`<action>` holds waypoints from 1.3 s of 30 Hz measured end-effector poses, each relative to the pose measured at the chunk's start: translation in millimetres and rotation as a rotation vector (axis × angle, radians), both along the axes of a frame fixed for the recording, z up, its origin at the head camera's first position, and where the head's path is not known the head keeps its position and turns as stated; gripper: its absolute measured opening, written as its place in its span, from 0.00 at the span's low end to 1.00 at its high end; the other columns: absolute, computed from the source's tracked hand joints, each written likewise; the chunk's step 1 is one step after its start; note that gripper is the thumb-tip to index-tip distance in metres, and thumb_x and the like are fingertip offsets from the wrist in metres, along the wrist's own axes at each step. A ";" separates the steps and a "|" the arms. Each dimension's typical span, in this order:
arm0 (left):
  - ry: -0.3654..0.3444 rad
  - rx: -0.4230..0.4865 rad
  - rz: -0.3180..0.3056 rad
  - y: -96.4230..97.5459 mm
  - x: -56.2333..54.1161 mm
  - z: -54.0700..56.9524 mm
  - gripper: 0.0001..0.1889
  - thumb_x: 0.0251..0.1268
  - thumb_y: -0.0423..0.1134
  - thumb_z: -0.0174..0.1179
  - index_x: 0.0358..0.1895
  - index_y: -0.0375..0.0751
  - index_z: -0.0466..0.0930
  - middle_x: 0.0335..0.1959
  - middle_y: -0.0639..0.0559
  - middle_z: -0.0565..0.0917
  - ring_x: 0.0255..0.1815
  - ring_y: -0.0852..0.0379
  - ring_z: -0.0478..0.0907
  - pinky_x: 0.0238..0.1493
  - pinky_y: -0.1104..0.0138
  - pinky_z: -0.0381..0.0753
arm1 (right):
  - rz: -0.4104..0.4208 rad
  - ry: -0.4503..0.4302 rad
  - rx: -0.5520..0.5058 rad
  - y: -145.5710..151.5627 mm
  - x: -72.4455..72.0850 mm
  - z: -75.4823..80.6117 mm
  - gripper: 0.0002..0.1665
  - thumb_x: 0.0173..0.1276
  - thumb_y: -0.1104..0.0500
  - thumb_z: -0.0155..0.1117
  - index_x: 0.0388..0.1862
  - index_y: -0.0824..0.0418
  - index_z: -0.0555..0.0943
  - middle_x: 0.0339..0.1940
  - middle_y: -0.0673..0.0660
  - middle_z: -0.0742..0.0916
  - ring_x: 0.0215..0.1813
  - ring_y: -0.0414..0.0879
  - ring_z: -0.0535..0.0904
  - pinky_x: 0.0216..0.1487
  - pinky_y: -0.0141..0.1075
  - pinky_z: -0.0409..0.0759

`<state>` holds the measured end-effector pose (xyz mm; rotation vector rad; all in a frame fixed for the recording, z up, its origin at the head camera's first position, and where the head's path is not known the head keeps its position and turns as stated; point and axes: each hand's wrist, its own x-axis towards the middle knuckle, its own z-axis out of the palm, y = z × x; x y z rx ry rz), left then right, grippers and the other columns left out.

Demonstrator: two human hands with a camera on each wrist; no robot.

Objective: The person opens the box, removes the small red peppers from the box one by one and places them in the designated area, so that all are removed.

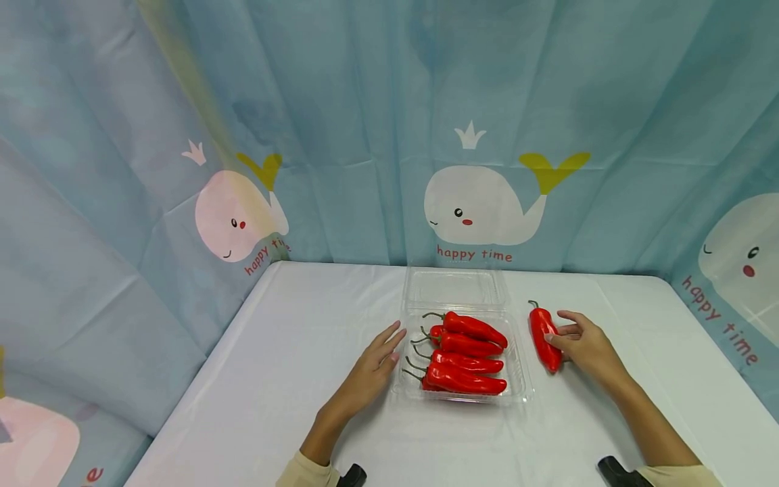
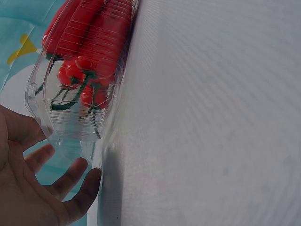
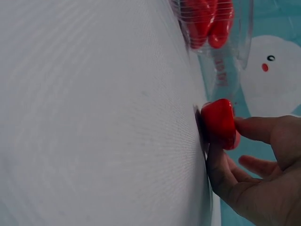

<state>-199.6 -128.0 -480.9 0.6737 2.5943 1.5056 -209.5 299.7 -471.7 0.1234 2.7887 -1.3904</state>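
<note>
A single red pepper (image 1: 545, 338) with a curved green stem lies on the white table to the right of a clear plastic clamshell box (image 1: 523, 385). My right hand (image 1: 587, 346) pinches it, thumb on its upper face and fingers at its right side; the right wrist view shows the pepper (image 3: 219, 123) between thumb and fingers, against the tabletop. Several more red peppers (image 1: 465, 379) lie sideways in the box, stems to the left. Beside the box's left edge is my left hand (image 1: 368, 370), fingers loosely spread and holding nothing. Whether its fingertips touch the box is unclear.
The box's transparent lid (image 1: 453, 289) is folded back toward the rear of the table. White cloth covers the table (image 1: 292, 338). Behind it hangs a blue curtain (image 1: 365, 203) printed with whales, and more curtain runs along both sides.
</note>
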 end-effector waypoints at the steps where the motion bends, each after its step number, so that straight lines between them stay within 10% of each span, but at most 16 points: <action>1: -0.002 0.000 -0.001 -0.1 0.2 -0.1 0.26 0.85 0.34 0.48 0.81 0.33 0.64 0.87 0.42 0.57 0.87 0.37 0.49 0.81 0.34 0.51 | -0.001 -0.002 0.003 0.2 0.3 -0.2 0.44 0.78 0.52 0.68 0.81 0.73 0.60 0.61 0.76 0.81 0.54 0.58 0.86 0.39 0.31 0.87; 18: 0.000 -0.003 0.006 0.7 0.1 1.9 0.26 0.85 0.32 0.48 0.81 0.34 0.64 0.87 0.43 0.57 0.87 0.36 0.50 0.82 0.34 0.50 | -0.029 0.034 0.047 -0.3 6.7 4.3 0.44 0.79 0.47 0.65 0.81 0.70 0.62 0.64 0.74 0.81 0.61 0.66 0.81 0.42 0.32 0.86; 27: 0.007 -0.006 0.010 1.0 0.6 2.1 0.26 0.85 0.32 0.49 0.81 0.34 0.64 0.87 0.43 0.58 0.87 0.36 0.50 0.82 0.34 0.51 | -0.056 0.091 0.078 -18.6 19.7 21.3 0.44 0.78 0.45 0.66 0.83 0.65 0.64 0.68 0.74 0.79 0.68 0.70 0.76 0.57 0.60 0.86; 39: -0.003 -0.009 0.015 1.4 1.0 2.6 0.26 0.85 0.33 0.48 0.81 0.34 0.64 0.87 0.43 0.57 0.87 0.35 0.49 0.81 0.33 0.50 | -0.008 0.194 0.046 -44.8 43.0 50.2 0.41 0.77 0.46 0.68 0.81 0.61 0.67 0.66 0.66 0.82 0.65 0.60 0.77 0.46 0.17 0.75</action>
